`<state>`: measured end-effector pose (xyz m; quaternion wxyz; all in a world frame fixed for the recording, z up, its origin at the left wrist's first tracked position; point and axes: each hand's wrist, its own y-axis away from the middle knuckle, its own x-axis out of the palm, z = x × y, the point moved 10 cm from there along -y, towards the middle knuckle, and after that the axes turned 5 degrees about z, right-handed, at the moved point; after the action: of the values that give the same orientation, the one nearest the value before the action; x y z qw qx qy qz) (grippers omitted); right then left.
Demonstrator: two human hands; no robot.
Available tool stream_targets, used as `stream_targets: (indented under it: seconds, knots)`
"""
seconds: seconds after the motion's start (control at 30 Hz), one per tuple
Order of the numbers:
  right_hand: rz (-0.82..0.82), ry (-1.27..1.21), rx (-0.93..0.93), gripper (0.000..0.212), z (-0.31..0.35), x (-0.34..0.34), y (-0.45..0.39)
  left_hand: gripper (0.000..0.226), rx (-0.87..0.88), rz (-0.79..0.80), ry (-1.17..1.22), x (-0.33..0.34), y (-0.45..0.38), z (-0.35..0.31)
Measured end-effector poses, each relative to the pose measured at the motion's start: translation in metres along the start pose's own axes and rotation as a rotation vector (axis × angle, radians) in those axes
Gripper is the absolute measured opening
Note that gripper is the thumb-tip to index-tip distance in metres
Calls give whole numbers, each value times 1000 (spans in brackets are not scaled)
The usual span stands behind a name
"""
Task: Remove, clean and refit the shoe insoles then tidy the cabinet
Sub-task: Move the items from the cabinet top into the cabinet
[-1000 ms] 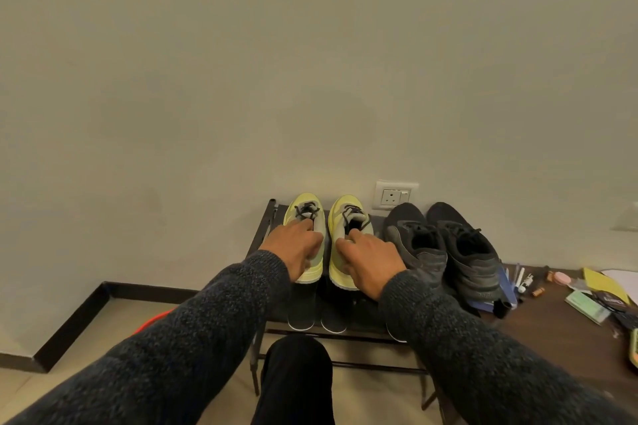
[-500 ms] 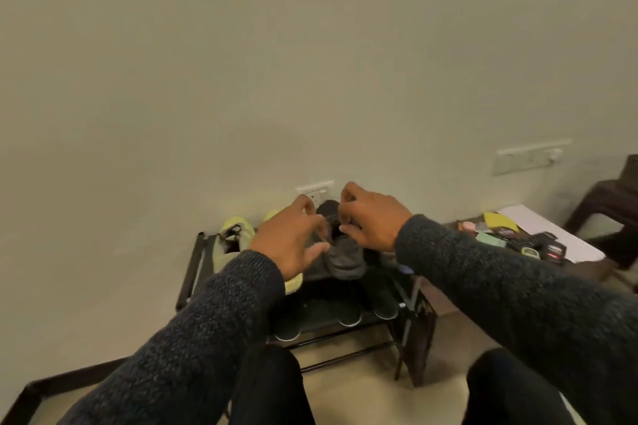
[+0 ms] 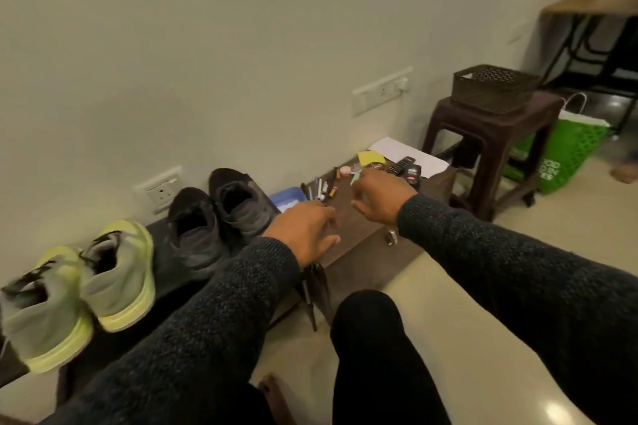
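Observation:
A pair of yellow-green shoes [image 3: 114, 272] stands at the left on the dark shoe rack [image 3: 172, 293], and a pair of black shoes [image 3: 217, 214] stands to their right. Beside the rack is a low brown cabinet top [image 3: 352, 228] strewn with pens [image 3: 321, 188], remotes [image 3: 407, 171], a yellow note [image 3: 371, 158] and white paper [image 3: 407, 155]. My left hand [image 3: 303, 231] hovers open over the cabinet's near left edge, empty. My right hand [image 3: 378, 197] hovers over the cabinet's middle with fingers spread, empty.
A brown plastic stool [image 3: 490, 138] with a woven basket [image 3: 493, 88] on it stands right of the cabinet. A green paper bag [image 3: 566, 159] leans behind the stool. A blue item [image 3: 288, 197] lies by the black shoes. My knee [image 3: 373, 338] is in the foreground.
Both hands left the yellow-green shoes, passed over the black shoes, and now hover over the cabinet top. The view swung right.

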<state>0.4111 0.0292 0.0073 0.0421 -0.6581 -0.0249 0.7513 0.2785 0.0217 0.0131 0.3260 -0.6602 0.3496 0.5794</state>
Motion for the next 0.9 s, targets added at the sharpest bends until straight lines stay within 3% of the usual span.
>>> stream_targets:
  seconds: [0.2,0.4,0.53,0.73,0.9]
  knots:
    - [170,-263,351,18,-122,122,30,27,29,214,38,99,-77,-29]
    - [275,-513,580,14,-195,259,40,39,29,341,-8,192,-139,-29]
    - [136,-677,718,5,-212,288,26,32,-29,299,7,226,-172,-6]
    - [-79,-824,859,25,-226,314,-7,26,-71,235,8,252,-205,30]
    - [-147,-858,906,23,-229,325,-22,40,-9,202,-9,267,-209,32]
